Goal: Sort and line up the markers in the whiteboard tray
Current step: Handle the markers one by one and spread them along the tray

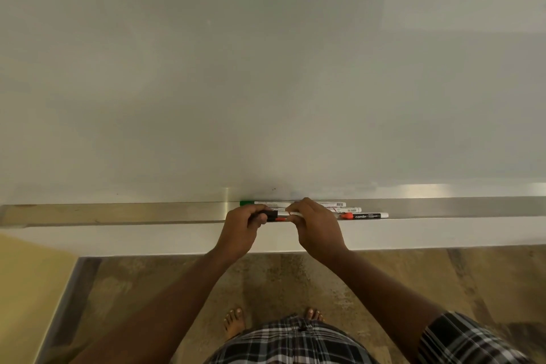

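Observation:
A long metal whiteboard tray (147,211) runs across the view under the whiteboard (266,68). My left hand (242,230) grips a black marker cap (272,214). My right hand (316,227) holds the white barrel of a red-tipped marker (282,217), its tip just at the cap's mouth. In the tray lie a green-capped marker (246,203) against the board, a second white marker (351,210) partly behind my right hand, and a black-labelled marker with an orange-red collar (366,216) at the front right.
Below the tray is a white ledge (118,238), then a wood-patterned floor (295,284) with my bare feet. A yellowish surface (26,289) with a metal edge stands at lower left.

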`<state>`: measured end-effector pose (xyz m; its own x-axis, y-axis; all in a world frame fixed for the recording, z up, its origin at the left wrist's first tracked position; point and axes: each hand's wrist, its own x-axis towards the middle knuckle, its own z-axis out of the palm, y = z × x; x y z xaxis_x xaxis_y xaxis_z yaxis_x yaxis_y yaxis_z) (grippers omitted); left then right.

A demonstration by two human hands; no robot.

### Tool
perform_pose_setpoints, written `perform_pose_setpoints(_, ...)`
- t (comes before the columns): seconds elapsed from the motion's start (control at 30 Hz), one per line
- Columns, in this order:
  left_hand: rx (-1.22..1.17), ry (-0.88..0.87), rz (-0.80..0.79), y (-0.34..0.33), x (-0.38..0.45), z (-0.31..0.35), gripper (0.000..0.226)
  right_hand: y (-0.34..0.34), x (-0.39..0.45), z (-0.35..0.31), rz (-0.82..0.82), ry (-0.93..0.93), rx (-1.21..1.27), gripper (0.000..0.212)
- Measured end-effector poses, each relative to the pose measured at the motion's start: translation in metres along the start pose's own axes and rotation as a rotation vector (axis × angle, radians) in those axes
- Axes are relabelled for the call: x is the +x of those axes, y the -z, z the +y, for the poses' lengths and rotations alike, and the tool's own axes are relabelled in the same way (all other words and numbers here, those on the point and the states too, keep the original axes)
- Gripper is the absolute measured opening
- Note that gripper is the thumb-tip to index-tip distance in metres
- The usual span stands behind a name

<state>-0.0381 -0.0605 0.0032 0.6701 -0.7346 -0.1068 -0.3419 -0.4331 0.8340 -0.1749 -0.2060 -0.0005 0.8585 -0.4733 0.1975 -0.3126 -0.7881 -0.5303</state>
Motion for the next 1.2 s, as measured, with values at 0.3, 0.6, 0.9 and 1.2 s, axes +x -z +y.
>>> perform_pose_setpoints(0.3, -0.055, -0.011, -0.046, 0.022, -0.006, -0.004, 0.019, -0.003, 0.006, -0.017, -0.031, -0.032, 0.105, 0.017)
perform_pose_setpoints(0.6, -0.027, 0.105, 0.104, 0.046, -0.007, -0.039, 0.018, -0.03, 0.029, -0.038, -0.157, -0.195, 0.339, 0.031)
perform_pose_setpoints(0.9, 0.012, 0.323, 0.164, 0.075, 0.011, -0.078, 0.03, -0.05, 0.036, -0.046, -0.083, -0.307, 0.367, 0.022)
perform_pose_setpoints(1.2, -0.034, 0.398, 0.274, 0.081, 0.022, -0.101, 0.034, -0.035, 0.008, -0.003, 0.019, -0.415, -0.039, 0.013)
